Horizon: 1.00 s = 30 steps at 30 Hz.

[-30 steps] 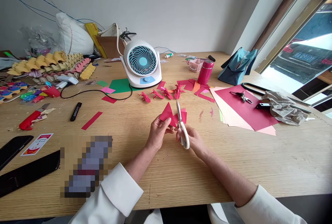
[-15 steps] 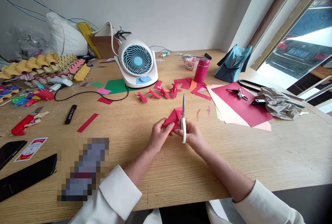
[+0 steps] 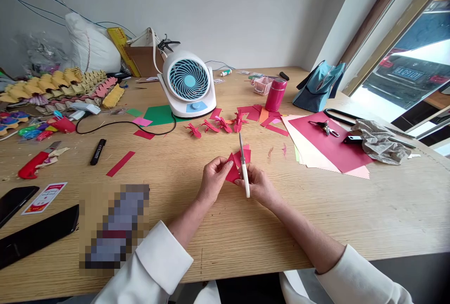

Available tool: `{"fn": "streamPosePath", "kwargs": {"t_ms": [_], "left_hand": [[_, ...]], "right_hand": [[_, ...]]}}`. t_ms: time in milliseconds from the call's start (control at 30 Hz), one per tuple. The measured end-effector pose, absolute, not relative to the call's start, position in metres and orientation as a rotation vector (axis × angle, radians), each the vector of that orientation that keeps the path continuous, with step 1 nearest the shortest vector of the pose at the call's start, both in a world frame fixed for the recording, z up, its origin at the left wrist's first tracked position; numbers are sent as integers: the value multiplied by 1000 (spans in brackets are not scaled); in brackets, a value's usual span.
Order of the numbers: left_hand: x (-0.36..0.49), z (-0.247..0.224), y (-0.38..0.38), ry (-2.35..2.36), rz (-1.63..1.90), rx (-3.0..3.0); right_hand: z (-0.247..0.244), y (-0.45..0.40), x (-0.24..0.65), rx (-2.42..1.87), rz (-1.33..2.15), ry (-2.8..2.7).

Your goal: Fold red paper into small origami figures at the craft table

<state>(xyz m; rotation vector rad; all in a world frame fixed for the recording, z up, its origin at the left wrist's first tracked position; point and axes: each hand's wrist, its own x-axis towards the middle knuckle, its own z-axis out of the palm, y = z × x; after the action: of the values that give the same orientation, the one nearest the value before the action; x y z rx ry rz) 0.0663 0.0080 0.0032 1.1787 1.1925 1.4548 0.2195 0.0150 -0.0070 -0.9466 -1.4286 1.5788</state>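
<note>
My left hand (image 3: pixel 214 179) pinches a folded piece of red paper (image 3: pixel 232 173) by its left side, thumb on top. In my right hand (image 3: pixel 259 183) is a pair of scissors (image 3: pixel 245 172) with white handles, blades pointing away from me and seemingly together. The right thumb and fingertips also meet the red paper's right edge, beneath the scissors. Just beyond the blades, several red paper cut-outs (image 3: pixel 225 125) stand in a row on the wooden table (image 3: pixel 225 243).
Behind the cut-outs stands a white fan (image 3: pixel 190 83); a pink bottle (image 3: pixel 276 94) is to its right. Paper sheets (image 3: pixel 326 140) carrying keys (image 3: pixel 324 128) lie on the right. On the left are a black marker (image 3: pixel 97 152), a red utility knife (image 3: pixel 37 163) and a dark phone (image 3: pixel 42 233).
The scissors have tilted leftward at the tip, and the red paper has turned and spread a little in my fingers. The whole view has shifted slightly.
</note>
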Motion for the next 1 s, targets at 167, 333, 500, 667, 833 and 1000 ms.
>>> {"fn": "streamPosePath", "kwargs": {"t_ms": [167,333,500,667,833,1000], "left_hand": [[66,2,8,1214,1497,1169],[65,0,8,1266,1524,1194],[64,2,9,1292,1528,1205],[64,3,10,1265,1524,1156],[63,5,10,1253,1524,1190],[62,6,10,1259,1560,1113]], "right_hand": [[-11,15,219,-946,1597,-1448],[-10,13,218,-924,1632,-1461],[-8,11,217,-967,1605,-1533],[-7,11,218,-971,1600,-1602],[-6,8,217,-934,1609,-1647],[-5,9,218,-926,1554,-1708]]}}
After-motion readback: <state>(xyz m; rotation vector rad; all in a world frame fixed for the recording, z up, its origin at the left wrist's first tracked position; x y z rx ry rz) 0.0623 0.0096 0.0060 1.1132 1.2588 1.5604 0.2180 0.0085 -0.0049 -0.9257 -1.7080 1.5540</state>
